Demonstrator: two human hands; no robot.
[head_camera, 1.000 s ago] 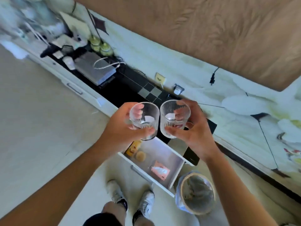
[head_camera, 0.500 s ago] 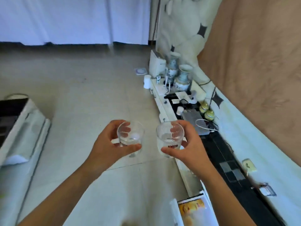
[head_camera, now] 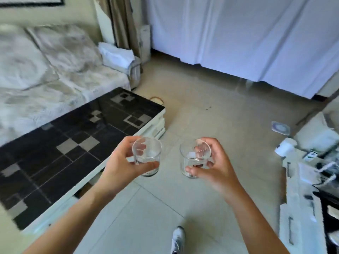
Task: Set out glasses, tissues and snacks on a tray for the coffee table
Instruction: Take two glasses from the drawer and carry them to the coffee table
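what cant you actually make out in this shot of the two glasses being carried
- Tray: none shows in the head view, so where the glasses will go is unknown.
- Left glass and right glass: fingers of the left hand and right hand cover their far sides.
- Sofa: motion blur hides its detail.
- Cabinet at right: blurred and cut by the frame edge.
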